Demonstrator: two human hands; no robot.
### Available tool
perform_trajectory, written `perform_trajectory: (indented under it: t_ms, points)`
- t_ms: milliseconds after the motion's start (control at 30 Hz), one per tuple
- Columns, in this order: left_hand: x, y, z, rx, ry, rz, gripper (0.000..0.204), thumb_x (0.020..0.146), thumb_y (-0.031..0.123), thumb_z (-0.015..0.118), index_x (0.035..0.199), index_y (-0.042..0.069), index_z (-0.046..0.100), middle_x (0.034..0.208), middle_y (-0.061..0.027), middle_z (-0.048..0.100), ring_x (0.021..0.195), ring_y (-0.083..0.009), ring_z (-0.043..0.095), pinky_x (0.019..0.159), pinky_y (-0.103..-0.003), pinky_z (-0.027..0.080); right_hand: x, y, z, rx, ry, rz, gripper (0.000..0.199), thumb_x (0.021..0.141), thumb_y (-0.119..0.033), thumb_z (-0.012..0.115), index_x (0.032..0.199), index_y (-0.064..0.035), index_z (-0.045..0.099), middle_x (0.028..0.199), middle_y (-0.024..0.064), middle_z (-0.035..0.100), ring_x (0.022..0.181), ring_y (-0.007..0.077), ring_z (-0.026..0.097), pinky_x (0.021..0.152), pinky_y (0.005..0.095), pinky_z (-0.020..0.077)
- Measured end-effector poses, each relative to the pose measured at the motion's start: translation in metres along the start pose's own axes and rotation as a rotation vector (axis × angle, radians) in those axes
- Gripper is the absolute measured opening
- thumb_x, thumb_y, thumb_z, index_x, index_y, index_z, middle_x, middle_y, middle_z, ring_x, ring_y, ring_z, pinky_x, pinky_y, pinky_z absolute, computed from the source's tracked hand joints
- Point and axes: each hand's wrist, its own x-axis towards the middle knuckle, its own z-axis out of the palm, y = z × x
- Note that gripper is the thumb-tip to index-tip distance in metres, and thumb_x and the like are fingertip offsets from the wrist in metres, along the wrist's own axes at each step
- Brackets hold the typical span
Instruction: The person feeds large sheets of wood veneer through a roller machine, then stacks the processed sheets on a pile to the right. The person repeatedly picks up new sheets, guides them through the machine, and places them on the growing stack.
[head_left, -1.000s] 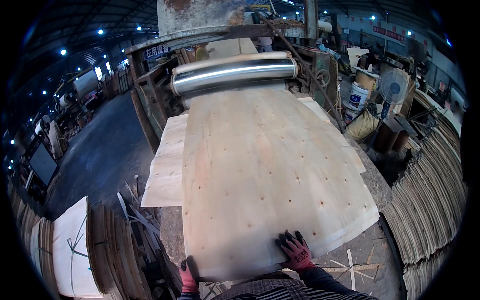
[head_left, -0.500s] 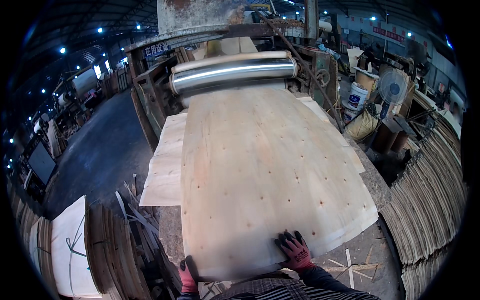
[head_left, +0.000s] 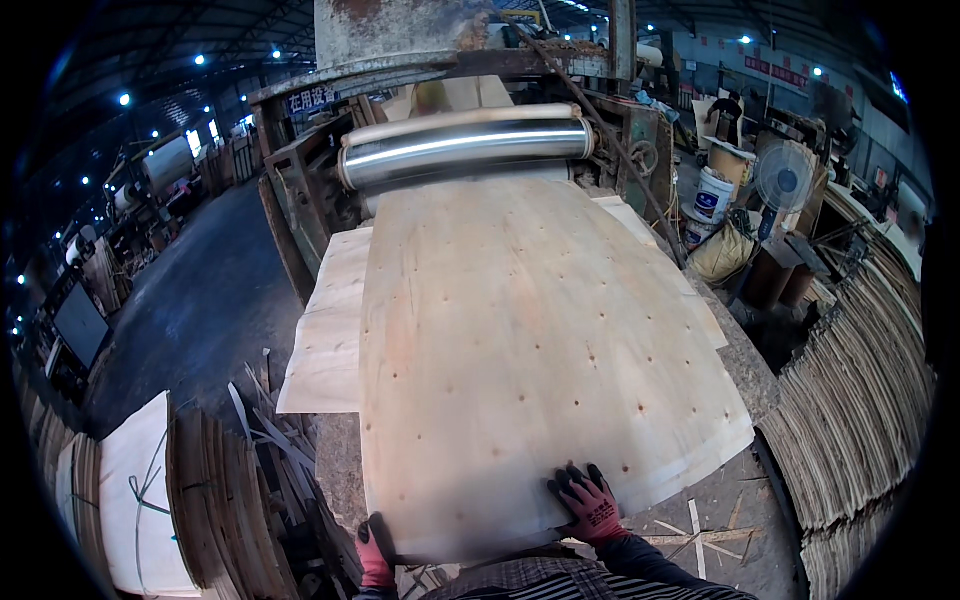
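A large pale veneer sheet with scattered dark knots stretches from in front of me to the shiny metal roller of a machine. Flat on its near edge, right of the middle, rests my right hand, in a pink glove with black fingertips, fingers spread. My left hand, gloved alike, is at the near left corner and grips the edge there; part of its fingers is hidden. Another veneer sheet lies beneath and sticks out on the left.
Stacked veneer rises at the right, and a tied bundle stands at the lower left beside loose wood strips. Further back on the right are a white bucket and a fan. A rusty bar slants across the machine's right side.
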Motion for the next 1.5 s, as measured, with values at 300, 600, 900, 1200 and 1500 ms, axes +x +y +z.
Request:
perform_trajectory:
  t_ms: [300,600,900,1200,1500]
  points:
    - [-0.004,0.007,0.003,0.118,0.037,0.025,0.027,0.082,0.024,0.052,0.059,0.01,0.049,0.053,0.006,0.04,0.048,-0.005,0.035,0.044,-0.023,0.028,0.006,-0.005,-0.012,0.016,0.059,-0.023,0.061,0.052,-0.042,0.068,0.105,-0.0128,0.057,0.113,0.0104,0.05,0.107,0.0255,0.044,0.098,0.0449,0.0268]
    - [-0.005,0.006,0.0,0.097,0.014,0.012,0.027,0.082,0.026,0.052,0.061,0.008,0.052,0.055,0.005,0.043,0.05,-0.0059,0.037,0.046,-0.024,0.03,0.008,-0.005,-0.013,0.022,0.094,-0.04,0.064,0.048,-0.043,0.068,0.103,-0.0119,0.058,0.11,0.0105,0.051,0.107,0.0247,0.044,0.098,0.0477,0.026]
    - [-0.001,0.0,-0.001,0.15,0.038,0.037,0.036,0.081,0.036,0.051,0.061,0.006,0.052,0.054,0.0021,0.047,0.05,-0.0082,0.041,0.046,-0.026,0.033,0.006,-0.005,-0.008,0.033,0.07,-0.01,0.064,0.051,-0.045,0.068,0.105,-0.0128,0.057,0.11,0.0108,0.051,0.109,0.0247,0.043,0.098,0.0478,0.0247]
    - [-0.004,0.004,0.001,0.132,0.043,0.017,0.033,0.081,0.031,0.052,0.059,0.007,0.051,0.054,0.0027,0.046,0.05,-0.0074,0.04,0.046,-0.025,0.032,0.006,-0.005,-0.009,0.041,0.061,-0.009,0.063,0.051,-0.042,0.068,0.105,-0.0128,0.057,0.11,0.0115,0.051,0.11,0.0249,0.042,0.1,0.0481,0.0223]
    - [-0.003,0.004,-0.001,0.18,0.036,0.024,0.029,0.082,0.026,0.052,0.06,0.007,0.051,0.055,0.0039,0.045,0.051,-0.0066,0.038,0.047,-0.024,0.031,0.007,-0.007,-0.011,0.048,0.061,-0.001,0.062,0.051,-0.041,0.069,0.105,-0.0132,0.057,0.11,0.0105,0.051,0.112,0.0246,0.041,0.1,0.0476,0.0218]
